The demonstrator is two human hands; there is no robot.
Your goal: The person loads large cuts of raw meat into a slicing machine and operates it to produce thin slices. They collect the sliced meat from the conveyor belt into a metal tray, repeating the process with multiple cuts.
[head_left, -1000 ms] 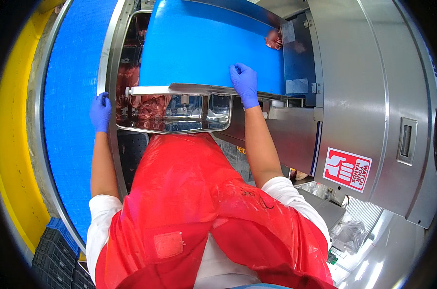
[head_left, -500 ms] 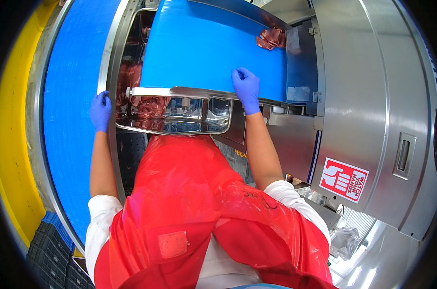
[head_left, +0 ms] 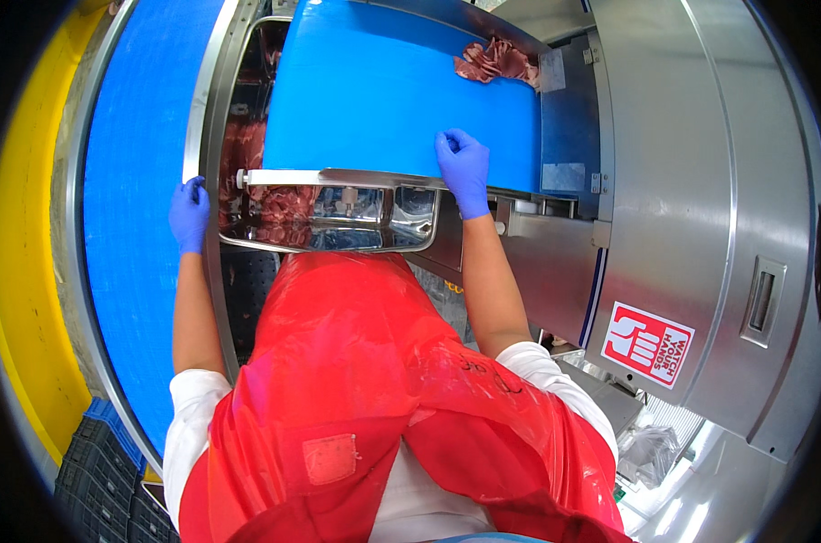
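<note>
My left hand (head_left: 189,213), in a blue glove, has its fingers curled over the steel rail (head_left: 199,136) beside the long blue belt. My right hand (head_left: 463,169), also gloved, rests closed at the near edge of the short blue conveyor (head_left: 374,90), with nothing visible in it. At that conveyor's far right corner lies a pile of sliced red meat (head_left: 492,61). Beneath the conveyor and its white end bar, a steel tray (head_left: 365,240) holds more red meat (head_left: 284,206), partly hidden.
The long blue belt (head_left: 130,226) runs along my left beside a yellow bin or wall (head_left: 21,226). Black crates (head_left: 85,471) stand at lower left. A steel machine housing (head_left: 682,181) with a sticker fills the right side. My red apron (head_left: 338,335) touches the area below the tray.
The meat pile at the conveyor's far corner has grown and spread leftward from the machine. My hands stay in almost the same places.
</note>
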